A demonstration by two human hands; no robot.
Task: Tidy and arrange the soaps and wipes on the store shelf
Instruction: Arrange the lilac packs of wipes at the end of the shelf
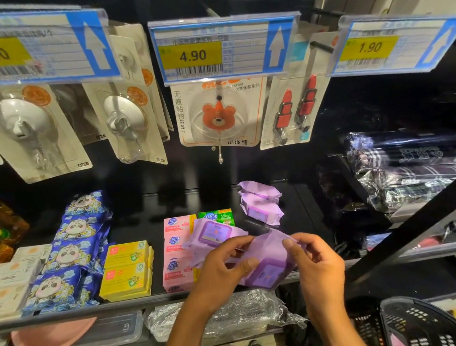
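Both my hands hold one purple wipes pack point(269, 267) just above the shelf's front edge point(95, 310). My left hand point(223, 268) grips its left side, thumb on top. My right hand point(315, 258) pinches its upper right corner. A second purple pack point(215, 232) lies tilted on the pink soap boxes point(177, 256), and two more purple packs point(260, 203) sit further back. A green soap box point(216, 217) stands behind the pink ones. Yellow soap boxes point(126, 271) sit to the left, beside blue panda wipes packs point(72, 253).
White soap boxes point(11, 280) fill the shelf's far left. Carded hooks point(216, 113) and price tags point(222, 50) hang overhead. Dark wrapped goods point(406, 169) lie on the right. A black basket point(421, 324) stands at lower right; a pink dish point(51, 338) sits on the shelf below.
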